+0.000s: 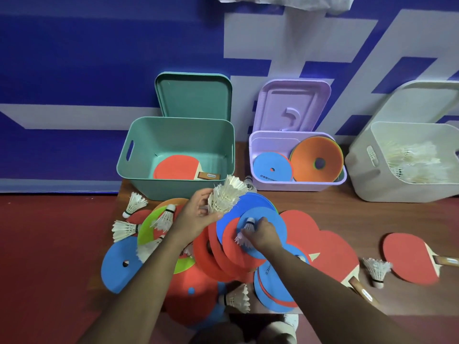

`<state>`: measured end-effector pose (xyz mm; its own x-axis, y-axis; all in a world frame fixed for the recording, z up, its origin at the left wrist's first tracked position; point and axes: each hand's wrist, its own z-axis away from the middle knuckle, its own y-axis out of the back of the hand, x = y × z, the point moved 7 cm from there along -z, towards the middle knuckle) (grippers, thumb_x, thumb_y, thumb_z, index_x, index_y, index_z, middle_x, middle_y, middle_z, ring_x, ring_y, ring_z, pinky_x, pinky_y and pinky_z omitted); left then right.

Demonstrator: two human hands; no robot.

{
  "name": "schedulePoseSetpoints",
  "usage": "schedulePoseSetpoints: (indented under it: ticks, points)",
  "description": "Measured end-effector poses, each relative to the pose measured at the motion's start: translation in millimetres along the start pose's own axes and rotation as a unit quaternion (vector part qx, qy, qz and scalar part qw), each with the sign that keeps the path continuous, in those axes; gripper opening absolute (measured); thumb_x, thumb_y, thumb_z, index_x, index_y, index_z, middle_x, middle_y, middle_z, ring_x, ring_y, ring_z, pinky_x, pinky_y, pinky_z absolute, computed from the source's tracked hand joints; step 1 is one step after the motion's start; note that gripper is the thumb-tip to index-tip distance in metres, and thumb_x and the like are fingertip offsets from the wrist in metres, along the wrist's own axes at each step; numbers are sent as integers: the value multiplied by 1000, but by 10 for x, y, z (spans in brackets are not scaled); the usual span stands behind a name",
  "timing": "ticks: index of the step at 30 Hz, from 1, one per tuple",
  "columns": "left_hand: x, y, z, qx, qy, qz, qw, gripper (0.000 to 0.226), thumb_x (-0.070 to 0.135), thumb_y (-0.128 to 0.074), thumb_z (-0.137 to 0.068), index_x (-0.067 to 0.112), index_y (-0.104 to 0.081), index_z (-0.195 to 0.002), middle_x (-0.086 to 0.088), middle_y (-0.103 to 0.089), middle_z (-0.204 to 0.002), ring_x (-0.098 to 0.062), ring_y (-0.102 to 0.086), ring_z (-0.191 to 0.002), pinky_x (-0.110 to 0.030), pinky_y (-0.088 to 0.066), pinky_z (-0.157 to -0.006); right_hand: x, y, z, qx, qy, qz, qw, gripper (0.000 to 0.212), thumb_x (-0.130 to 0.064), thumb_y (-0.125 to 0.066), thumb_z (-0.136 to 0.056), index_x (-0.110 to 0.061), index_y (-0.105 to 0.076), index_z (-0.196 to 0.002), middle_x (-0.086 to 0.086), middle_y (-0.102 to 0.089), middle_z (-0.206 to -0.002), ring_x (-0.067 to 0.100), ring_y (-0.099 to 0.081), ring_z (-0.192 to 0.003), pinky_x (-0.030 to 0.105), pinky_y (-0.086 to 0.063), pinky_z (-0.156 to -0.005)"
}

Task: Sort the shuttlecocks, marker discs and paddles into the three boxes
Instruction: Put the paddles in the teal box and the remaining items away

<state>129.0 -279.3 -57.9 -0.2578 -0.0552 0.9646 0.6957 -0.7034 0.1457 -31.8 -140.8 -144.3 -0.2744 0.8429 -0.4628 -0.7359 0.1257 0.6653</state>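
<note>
My left hand point(198, 214) grips a bunch of white feather shuttlecocks point(227, 194) above the pile. My right hand point(263, 234) pinches a single shuttlecock point(247, 232) lying on a blue marker disc point(273, 224). Red, blue and green discs point(218, 256) overlap in a heap in front of me. Loose shuttlecocks point(134, 204) lie at the left, and another shuttlecock point(376, 270) lies at the right. Red paddles point(407, 256) lie on the right. The green box point(146, 167) holds a paddle, the purple box point(255, 155) holds discs, and the white box point(365, 175) holds shuttlecocks.
Three lids lean on the blue and white wall behind the boxes: green point(193, 95), purple point(293, 105) and white point(427, 100). The things lie on a brown wooden board point(347, 214) over a red floor point(49, 244). My knees show at the bottom edge.
</note>
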Motion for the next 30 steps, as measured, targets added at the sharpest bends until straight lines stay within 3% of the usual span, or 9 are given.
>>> schedulePoseSetpoints:
  ticks: [2, 6, 9, 12, 16, 20, 24, 26, 30]
  points:
    - [-20, 2, -14, 2, 2, -4, 1000, 59, 17, -79, -74, 42, -51, -120, 2, -63, -124, -12, -61, -112, -27, -48, -95, 2, 43, -4, -5, 13, -22, 1000, 32, -30, -63, -87, -8, -48, -104, 8, -59, -94, 30, -58, -88, 33, -40, -66]
    - [-16, -47, -46, -2, 5, -10, 1000, 60, 7, -79, -76, 39, -51, -119, 1, -63, -123, -7, -61, -108, -18, -48, -88, 44, 215, 21, -24, 16, -141, 990, 43, -20, -71, -84, -10, -48, -119, 7, -56, -102, 23, -58, -87, 34, -47, -72]
    - [57, -150, -87, -8, -1, -16, 1000, 59, -3, -76, -77, 34, -52, -116, 5, -64, -117, -3, -62, -98, -12, -48, -82, 28, 546, 131, -42, -12, -353, 935, 35, -16, -71, -84, -11, -51, -113, 10, -61, -94, 24, -65, -75, 35, -55, -65]
    - [217, -284, -176, -22, -14, -26, 999, 59, -1, -79, -74, 36, -53, -112, 8, -67, -109, -5, -62, -97, -13, -48, -82, -127, 1106, 264, -44, 40, -429, 901, 27, -18, -67, -84, -12, -55, -107, 12, -63, -97, 26, -67, -78, 39, -57, -69]
    - [627, -533, -402, -54, -54, -54, 996, 58, 8, -80, -73, 42, -55, -114, 4, -68, -110, -9, -62, -103, -23, -48, -88, -378, 2062, 535, 3, 162, -401, 902, 12, -14, -62, -85, -10, -60, -96, 10, -59, -87, 24, -58, -76, 41, -52, -72]
    - [1284, -871, -715, -86, -113, -108, 984, 60, 11, -82, -70, 42, -56, -115, 15, -66, -113, -7, -60, -109, -22, -48, -93, -572, 2894, 740, 61, 263, -271, 924, 6, -11, -60, -85, -8, -64, -81, 5, -62, -71, 15, -56, -64, 26, -49, -60]
    - [1899, -1322, -909, -104, -163, -148, 970, 61, 14, -83, -71, 37, -56, -121, 19, -63, -114, 1, -58, -107, -21, -42, -97, -461, 3457, 715, 73, 286, -146, 944, 20, -25, -65, -75, -18, -72, -93, 5, -73, -79, 11, -65, -72, 34, -53, -73]
    - [2149, -1620, -935, -113, -182, -180, 960, 61, 14, -83, -74, 34, -56, -125, 16, -63, -118, 9, -55, -105, -8, -36, -92, -342, 3716, 673, 79, 304, -117, 942, 20, -22, -71, -78, -24, -71, -97, -5, -70, -81, 4, -64, -72, 28, -53, -74]
    - [2530, -2320, -969, -110, -219, -217, 945, 59, 23, -82, -75, 53, -53, -117, 24, -61, -114, 7, -56, -106, -2, -36, -83, 92, 4204, 484, 116, 300, -230, 919, 55, -22, -82, -73, -22, -55, -121, 4, -59, -104, 19, -64, -88, 34, -54, -83]
